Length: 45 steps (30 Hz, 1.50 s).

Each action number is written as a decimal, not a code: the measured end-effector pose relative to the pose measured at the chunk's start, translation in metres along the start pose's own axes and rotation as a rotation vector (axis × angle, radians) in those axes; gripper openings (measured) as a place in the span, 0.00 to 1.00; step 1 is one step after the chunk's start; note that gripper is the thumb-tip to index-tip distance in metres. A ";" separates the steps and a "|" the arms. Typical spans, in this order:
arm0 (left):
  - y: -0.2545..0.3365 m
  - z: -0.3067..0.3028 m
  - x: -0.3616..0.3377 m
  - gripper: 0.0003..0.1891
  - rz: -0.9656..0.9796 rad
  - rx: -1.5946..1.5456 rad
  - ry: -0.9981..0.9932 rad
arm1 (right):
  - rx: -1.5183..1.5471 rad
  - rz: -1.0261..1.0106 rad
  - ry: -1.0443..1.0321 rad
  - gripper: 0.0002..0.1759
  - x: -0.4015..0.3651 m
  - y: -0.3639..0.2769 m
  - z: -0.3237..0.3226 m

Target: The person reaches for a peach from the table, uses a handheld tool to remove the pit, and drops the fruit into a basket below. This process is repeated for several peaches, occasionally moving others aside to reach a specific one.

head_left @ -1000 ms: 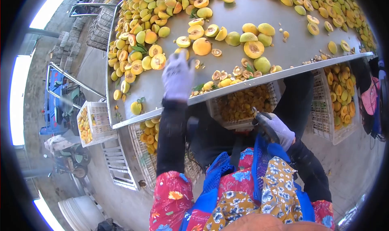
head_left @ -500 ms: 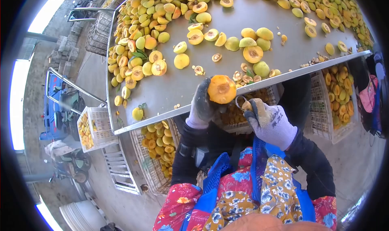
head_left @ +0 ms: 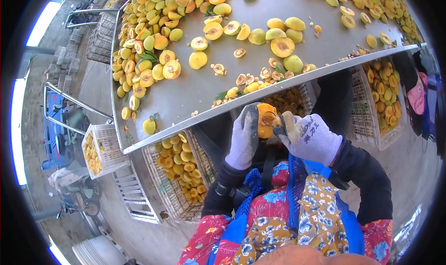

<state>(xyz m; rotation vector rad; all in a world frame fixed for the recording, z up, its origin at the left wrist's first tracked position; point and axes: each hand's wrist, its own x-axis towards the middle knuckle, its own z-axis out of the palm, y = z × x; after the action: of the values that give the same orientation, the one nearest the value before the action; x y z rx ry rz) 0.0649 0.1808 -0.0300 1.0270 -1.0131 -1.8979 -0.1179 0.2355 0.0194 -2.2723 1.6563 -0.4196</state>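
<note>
My left hand (head_left: 243, 139), in a grey-and-white work glove, is closed around a yellow peach half (head_left: 265, 131) just in front of the table's edge. Its cut face is turned up and toward my right hand. My gloved right hand (head_left: 310, 138) grips a small pitting tool with a looped metal end, its fingers pressed close to the peach. The loop is at the middle of the cut face, around the pit, and mostly hidden. On the metal table (head_left: 186, 95) beyond my hands lie peach halves (head_left: 282, 46) and loose pits (head_left: 265, 73).
Heaps of halved peaches (head_left: 139, 56) cover the table's far left and far right. Below the raised front edge stand plastic crates of peach halves, one left (head_left: 160, 190), one right (head_left: 357, 111), one between my knees. Another white crate (head_left: 109, 153) stands beyond the table's left corner.
Both hands have drawn back from the table edge toward my body. The tool, apart from the peach half before, is now at its pit. The view has shifted slightly.
</note>
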 end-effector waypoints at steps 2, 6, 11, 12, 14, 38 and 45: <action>-0.003 0.000 -0.002 0.20 0.017 0.087 0.014 | 0.006 0.001 -0.018 0.18 -0.002 0.000 -0.001; -0.005 0.004 -0.004 0.19 0.076 0.192 0.045 | 0.040 0.020 -0.046 0.18 -0.009 0.003 0.003; 0.001 0.012 -0.006 0.18 0.155 0.330 0.086 | 0.212 0.065 -0.013 0.18 -0.014 0.006 0.013; 0.001 0.014 -0.006 0.17 0.172 0.314 0.088 | 0.165 0.059 0.003 0.18 -0.014 0.004 0.011; 0.002 0.016 -0.003 0.17 0.206 0.280 0.092 | 0.107 0.063 0.022 0.18 -0.013 0.002 0.008; -0.034 0.024 0.001 0.22 0.570 0.603 0.197 | 2.048 0.796 -0.505 0.21 -0.008 0.007 -0.005; -0.048 0.015 0.007 0.23 0.359 0.152 -0.005 | 2.561 0.714 -0.731 0.21 -0.017 0.025 0.033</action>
<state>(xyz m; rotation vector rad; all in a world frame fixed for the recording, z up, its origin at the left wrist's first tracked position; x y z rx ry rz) 0.0378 0.1988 -0.0691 0.8565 -1.2665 -1.5504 -0.1315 0.2464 -0.0215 0.1904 0.2843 -0.6332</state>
